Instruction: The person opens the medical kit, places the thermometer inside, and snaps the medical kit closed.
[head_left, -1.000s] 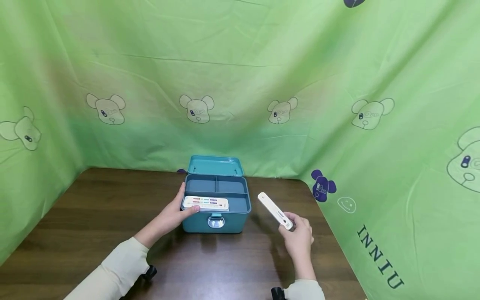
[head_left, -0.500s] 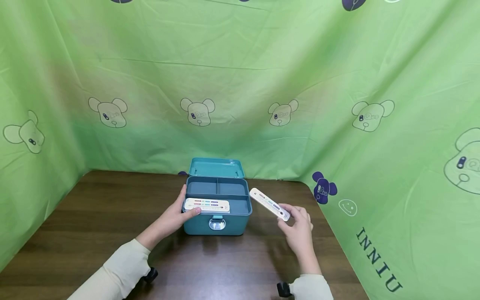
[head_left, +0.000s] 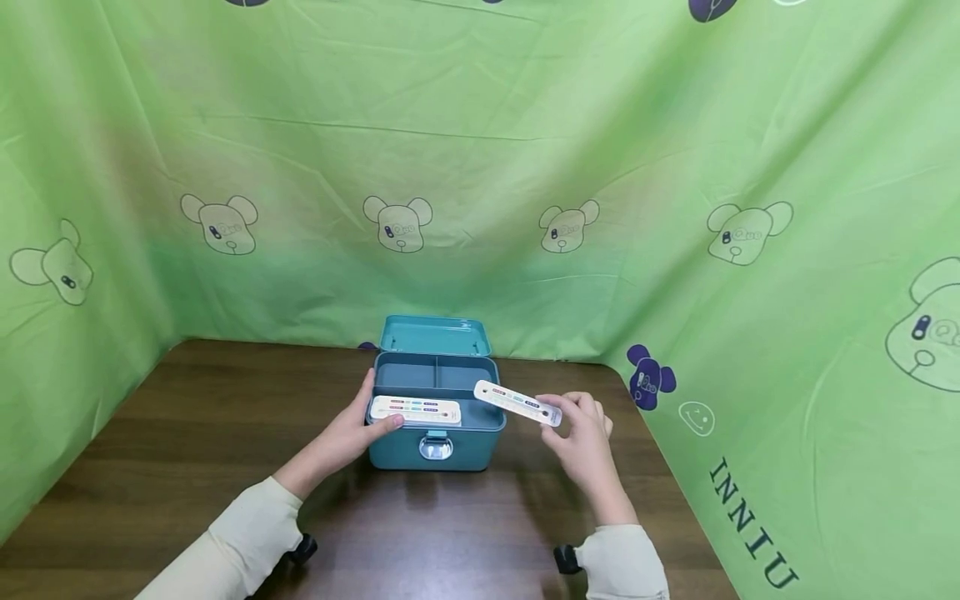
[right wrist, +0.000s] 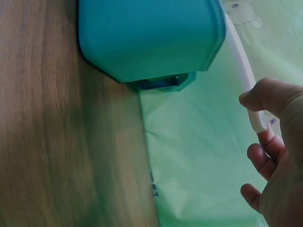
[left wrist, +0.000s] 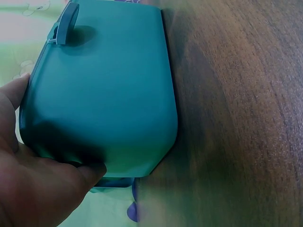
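Observation:
A teal storage box (head_left: 467,451) stands on the table with its lid (head_left: 435,335) raised at the back. My left hand (head_left: 345,437) grips its left front corner, the thumb over the front rim and the fingers along the left side. Beside that thumb, a slim white case (head_left: 416,409) with coloured print lies in the tray's front compartment. My right hand (head_left: 585,446) pinches a similar white case (head_left: 513,402) by its right end. That case slants over the box's right rim, its left end above the front compartment. In the right wrist view, the held case (right wrist: 240,54) appears edge-on.
Two smaller compartments (head_left: 405,371) lie behind the front one in the tray. A clear-fronted latch (head_left: 436,447) sits on the box's front. The brown wooden table (head_left: 247,417) meets a green printed cloth (head_left: 480,167) behind and at the sides.
My right hand has moved left with the white case, from beside the box to over its right rim. The case has turned closer to level. My left hand has stayed on the box.

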Motion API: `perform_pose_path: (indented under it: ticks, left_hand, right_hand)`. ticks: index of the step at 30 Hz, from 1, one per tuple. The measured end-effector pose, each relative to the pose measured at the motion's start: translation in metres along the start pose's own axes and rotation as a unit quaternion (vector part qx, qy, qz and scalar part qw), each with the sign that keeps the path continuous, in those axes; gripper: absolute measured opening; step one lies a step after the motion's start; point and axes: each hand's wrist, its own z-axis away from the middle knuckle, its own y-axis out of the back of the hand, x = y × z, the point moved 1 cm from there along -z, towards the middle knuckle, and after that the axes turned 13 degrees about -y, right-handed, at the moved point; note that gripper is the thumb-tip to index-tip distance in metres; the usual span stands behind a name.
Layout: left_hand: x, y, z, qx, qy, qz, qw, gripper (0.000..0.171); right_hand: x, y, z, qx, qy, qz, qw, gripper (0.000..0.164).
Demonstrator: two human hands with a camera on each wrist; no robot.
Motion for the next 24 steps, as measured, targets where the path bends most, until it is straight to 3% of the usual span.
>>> perform_pose_path:
  ticks: [12,19,24]
  left_hand:
    - [-0.001,0.001,-0.001,-0.001,0.003,0.002,1.0000,0.116]
    - [-0.001,0.001,-0.001,0.000,0.005,0.001,1.0000,0.115]
    - [-0.001,0.001,-0.001,0.003,0.007,-0.001,1.0000,0.114]
  right_hand:
    - [-0.013,0.001,-0.023,-0.035,0.119,0.067,0.990,0.041]
    - [-0.026,0.004,-0.035,-0.051,0.164,0.128,0.977,0.037]
    - [-0.031,0.003,-0.039,-0.060,0.184,0.140,0.971,0.034]
